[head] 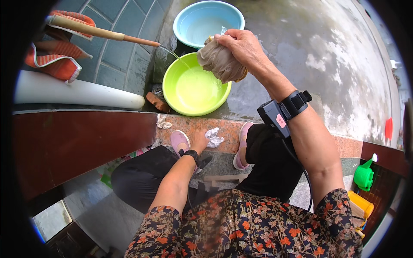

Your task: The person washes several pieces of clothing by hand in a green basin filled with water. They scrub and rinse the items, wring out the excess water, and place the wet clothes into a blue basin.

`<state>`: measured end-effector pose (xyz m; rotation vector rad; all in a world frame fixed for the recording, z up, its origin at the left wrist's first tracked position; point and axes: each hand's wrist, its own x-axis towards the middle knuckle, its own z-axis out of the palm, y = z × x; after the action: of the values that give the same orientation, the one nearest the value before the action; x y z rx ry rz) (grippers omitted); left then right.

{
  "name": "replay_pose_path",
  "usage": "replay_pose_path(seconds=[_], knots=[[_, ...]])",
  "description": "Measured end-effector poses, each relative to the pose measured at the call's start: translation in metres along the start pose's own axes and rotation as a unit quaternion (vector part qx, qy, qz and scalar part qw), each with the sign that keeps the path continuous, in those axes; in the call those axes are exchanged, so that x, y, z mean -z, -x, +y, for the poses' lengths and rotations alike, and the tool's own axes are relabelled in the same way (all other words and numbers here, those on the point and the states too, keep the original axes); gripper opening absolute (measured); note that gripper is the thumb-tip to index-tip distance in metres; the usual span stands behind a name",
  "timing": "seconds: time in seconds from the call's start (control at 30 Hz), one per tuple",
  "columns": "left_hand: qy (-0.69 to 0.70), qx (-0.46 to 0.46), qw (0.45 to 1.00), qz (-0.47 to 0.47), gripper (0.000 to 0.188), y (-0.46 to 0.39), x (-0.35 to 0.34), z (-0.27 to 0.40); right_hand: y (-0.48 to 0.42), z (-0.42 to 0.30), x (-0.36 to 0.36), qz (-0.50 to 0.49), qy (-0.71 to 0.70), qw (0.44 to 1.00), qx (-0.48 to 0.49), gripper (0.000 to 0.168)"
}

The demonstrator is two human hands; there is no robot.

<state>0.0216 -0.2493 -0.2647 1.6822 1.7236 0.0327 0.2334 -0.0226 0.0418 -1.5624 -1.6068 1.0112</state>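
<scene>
My right hand [238,43] grips a bunched, greyish-beige cloth [221,61] with a yellowish edge, held above the right rim of a lime-green plastic basin [196,93]. Water runs from a tan hose or pipe [138,39] at the left into that basin. Behind it stands a light-blue basin [206,19] with water in it. Low between my shoes, my left hand [199,140] is just beside a crumpled white cloth or tissue [214,138] on the speckled stone step; whether its fingers touch it or hold anything is unclear.
Orange striped cloths [61,61] hang at the left, above a white pipe [80,90]. A broken brick [157,102] lies by the green basin, near a small crumpled cloth [163,122]. Wet concrete [290,54] stretches right; a green watering can [364,174] is at the far right.
</scene>
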Motion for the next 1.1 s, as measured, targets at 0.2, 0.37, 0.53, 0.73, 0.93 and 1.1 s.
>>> replay_pose_path(seconds=[0.2, 0.37, 0.53, 0.73, 0.93, 1.1], knots=[[0.074, 0.002, 0.996, -0.053, 0.012, 0.005, -0.003, -0.008, 0.003, 0.004, -0.022, -0.079, -0.021, 0.996, 0.043, 0.044], [0.101, -0.036, 0.988, -0.116, 0.012, -0.01, 0.008, -0.008, 0.002, -0.007, -0.012, -0.116, 0.051, 0.991, 0.046, 0.041], [0.158, -0.04, 0.977, -0.135, 0.026, -0.025, 0.067, 0.015, 0.005, -0.012, -0.003, -0.121, 0.108, 0.984, 0.069, 0.039], [0.216, -0.061, 0.962, -0.157, 0.057, -0.022, 0.223, 0.088, 0.007, -0.006, 0.0, -0.144, 0.123, 0.978, 0.085, 0.037], [0.488, -0.102, 0.865, -0.054, 0.04, 0.022, 0.315, 0.157, 0.015, -0.013, -0.005, -0.229, 0.036, 0.971, 0.057, 0.061], [0.718, -0.136, 0.683, -0.01, 0.042, 0.014, 0.309, 0.154, 0.028, -0.029, 0.0, -0.244, -0.144, 0.959, -0.007, 0.047]])
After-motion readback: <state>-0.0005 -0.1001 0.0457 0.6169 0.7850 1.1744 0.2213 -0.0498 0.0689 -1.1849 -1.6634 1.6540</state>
